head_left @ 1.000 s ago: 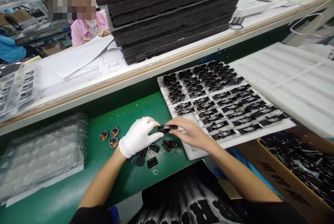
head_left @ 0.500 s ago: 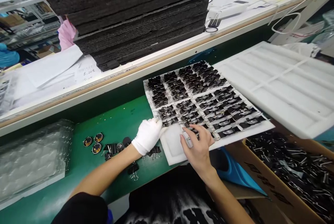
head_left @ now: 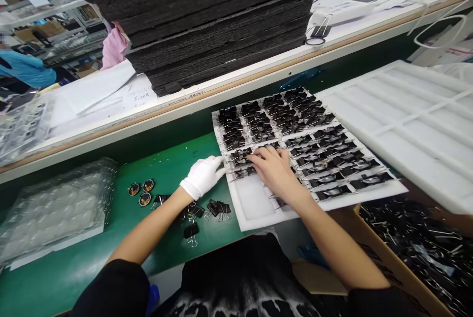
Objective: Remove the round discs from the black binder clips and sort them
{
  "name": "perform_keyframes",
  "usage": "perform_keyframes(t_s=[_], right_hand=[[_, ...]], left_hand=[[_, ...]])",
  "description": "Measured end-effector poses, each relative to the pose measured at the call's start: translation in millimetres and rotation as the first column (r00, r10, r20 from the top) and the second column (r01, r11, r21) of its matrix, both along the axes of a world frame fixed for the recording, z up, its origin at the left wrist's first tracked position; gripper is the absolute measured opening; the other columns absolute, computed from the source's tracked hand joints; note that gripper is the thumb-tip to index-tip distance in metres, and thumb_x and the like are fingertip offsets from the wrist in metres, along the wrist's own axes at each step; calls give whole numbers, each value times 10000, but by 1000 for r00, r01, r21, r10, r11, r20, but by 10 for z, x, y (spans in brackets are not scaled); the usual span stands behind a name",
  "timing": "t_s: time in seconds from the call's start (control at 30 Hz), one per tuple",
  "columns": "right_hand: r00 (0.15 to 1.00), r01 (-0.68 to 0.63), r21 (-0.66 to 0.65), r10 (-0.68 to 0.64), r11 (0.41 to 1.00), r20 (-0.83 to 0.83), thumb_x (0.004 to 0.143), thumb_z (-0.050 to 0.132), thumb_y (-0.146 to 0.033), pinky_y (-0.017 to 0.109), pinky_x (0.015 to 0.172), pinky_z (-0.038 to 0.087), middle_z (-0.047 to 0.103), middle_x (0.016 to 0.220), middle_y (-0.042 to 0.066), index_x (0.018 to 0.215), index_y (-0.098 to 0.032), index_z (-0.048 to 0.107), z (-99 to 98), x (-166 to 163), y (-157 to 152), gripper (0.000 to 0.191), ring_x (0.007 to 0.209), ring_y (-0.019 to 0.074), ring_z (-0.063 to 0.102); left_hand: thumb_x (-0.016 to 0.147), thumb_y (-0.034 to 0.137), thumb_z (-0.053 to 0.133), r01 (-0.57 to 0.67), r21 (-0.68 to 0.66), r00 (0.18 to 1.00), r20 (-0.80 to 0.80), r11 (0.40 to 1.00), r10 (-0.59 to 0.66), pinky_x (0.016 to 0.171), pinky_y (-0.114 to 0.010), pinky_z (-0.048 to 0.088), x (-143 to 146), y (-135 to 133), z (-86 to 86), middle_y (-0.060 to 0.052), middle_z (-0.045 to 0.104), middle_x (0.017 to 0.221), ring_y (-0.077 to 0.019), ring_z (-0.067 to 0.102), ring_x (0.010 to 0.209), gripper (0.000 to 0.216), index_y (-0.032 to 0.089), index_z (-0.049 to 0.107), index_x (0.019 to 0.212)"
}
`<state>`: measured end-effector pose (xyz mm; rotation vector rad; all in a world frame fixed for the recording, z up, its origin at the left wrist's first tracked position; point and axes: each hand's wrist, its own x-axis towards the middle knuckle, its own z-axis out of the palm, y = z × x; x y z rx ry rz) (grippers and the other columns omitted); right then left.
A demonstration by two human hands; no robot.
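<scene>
My left hand (head_left: 202, 176), in a white glove, rests at the left edge of a white foam tray (head_left: 254, 206), its fingers stretched toward the clips there. My bare right hand (head_left: 272, 170) lies flat on the tray with fingers spread over the rows of black binder clips (head_left: 314, 149), fingertips on clips near the tray's left columns. Neither hand grips anything that I can see. Loose binder clips (head_left: 207, 210) lie on the green table (head_left: 170, 159) just below my left wrist. Three round badges (head_left: 141, 192) sit further left.
Clear plastic blister trays (head_left: 55, 208) sit at the far left. A second ribbed white foam tray (head_left: 414, 110) lies right. A cardboard box of loose clips (head_left: 424, 243) is at the lower right. Black foam sheets (head_left: 214, 26) are stacked on the shelf behind. Another person's pink sleeve (head_left: 113, 46) shows beyond it.
One second ago both hands held a clip together over the table. My right hand then moved onto the tray and has now slid up-left across the clips; the left stays at the tray's edge.
</scene>
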<state>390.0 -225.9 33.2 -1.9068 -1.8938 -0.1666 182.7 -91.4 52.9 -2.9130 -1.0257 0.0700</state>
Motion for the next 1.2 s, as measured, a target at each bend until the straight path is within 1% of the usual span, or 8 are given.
perform_keyframes(t_s=[0.17, 0.37, 0.67, 0.83, 0.93, 1.03, 1.1, 1.2], right_hand=[[974, -175, -197, 198, 965, 105, 982, 592, -175, 371, 818, 283, 657, 987, 86, 1016, -204, 716, 110, 308, 386, 132, 985, 264, 581], [918, -316, -121, 335, 941, 211, 1055, 424, -144, 376, 861, 275, 658, 1052, 90, 1118, -176, 623, -23, 408, 346, 211, 953, 233, 602], [881, -415, -76, 421, 907, 218, 1089, 349, -147, 394, 912, 302, 687, 1101, 92, 1155, -178, 570, -156, 465, 330, 232, 950, 205, 629], [871, -402, -91, 411, 911, 269, 1081, 368, -180, 430, 879, 325, 682, 1100, 109, 1191, -213, 602, -189, 517, 381, 260, 958, 235, 633], [889, -352, -24, 342, 936, 305, 1067, 424, -248, 465, 866, 331, 673, 1074, 126, 1191, -242, 641, -136, 483, 384, 249, 929, 266, 629], [910, -326, 54, 298, 944, 289, 1051, 460, -270, 478, 862, 341, 676, 1101, 145, 1265, -258, 628, -10, 288, 269, 273, 963, 295, 622], [892, -381, 43, 355, 923, 280, 1050, 455, -252, 478, 880, 349, 676, 1123, 146, 1293, -249, 608, 101, 40, 161, 287, 985, 295, 614], [811, -521, -79, 522, 850, 266, 1033, 433, -141, 458, 924, 354, 674, 1105, 123, 1266, -214, 609, 249, -466, 97, 300, 952, 257, 608]], left_hand=[[1058, 450, 394, 30, -56, 999, 45, 998, -27, 785, -331, 489, 39, 79, -50, -66, 726, 1006, -223, 698, 891, 396, 236, 727, 1058], [1007, 512, 496, -44, -64, 995, 91, 997, 50, 755, -335, 497, 29, 102, -125, -81, 731, 1029, -233, 701, 869, 380, 223, 716, 1119], [1003, 361, 476, -76, -155, 981, 163, 985, 102, 728, -330, 498, 78, 172, -229, -58, 738, 966, -229, 693, 881, 291, 231, 737, 1008], [1012, 362, 455, -59, -179, 986, 143, 982, 85, 733, -337, 493, 70, 95, -91, -70, 749, 977, -233, 698, 867, 313, 220, 735, 1009], [1041, 419, 383, -94, -63, 990, 104, 994, 100, 736, -363, 480, -312, 89, 159, -92, 735, 984, -249, 696, 842, 403, 215, 730, 1062], [1037, 438, 401, -226, 27, 971, 88, 974, 223, 820, -372, 466, -1075, 174, 375, -83, 727, 1065, -262, 686, 970, 382, 250, 711, 1159], [988, 518, 494, -397, 76, 918, 7, 915, 397, 865, -397, 458, -1632, 277, 400, -116, 710, 1152, -301, 663, 1041, 441, 227, 668, 1270], [902, 654, 564, -564, 107, 795, -198, 819, 573, 873, -465, 447, -2203, 449, 245, -180, 672, 1224, -386, 615, 1103, 643, 190, 630, 1343]])
